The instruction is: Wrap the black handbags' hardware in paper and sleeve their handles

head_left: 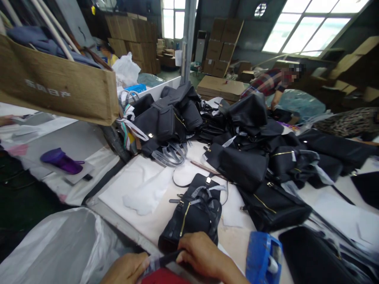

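Observation:
At the bottom of the head view, my left hand [126,269] and my right hand [204,254] are both closed on a dark strap [168,258] stretched between them. Clear plastic covers the strap's end near my left fingers. Just beyond my right hand, a black backpack [192,213] lies on the white table [118,193], its gold zipper and buckles facing up. Plastic-wrapped handles rest across its upper part. Whether the strap joins this bag cannot be made out. Something red [164,276] shows below the strap.
A blue tape dispenser [263,258] stands right of my hands. Black bags [239,163] pile up across the table's far side. A white plastic bag [65,244] bulges at lower left. A brown fabric holder [59,85] hangs at upper left. Another person [266,85] bends over beyond the pile.

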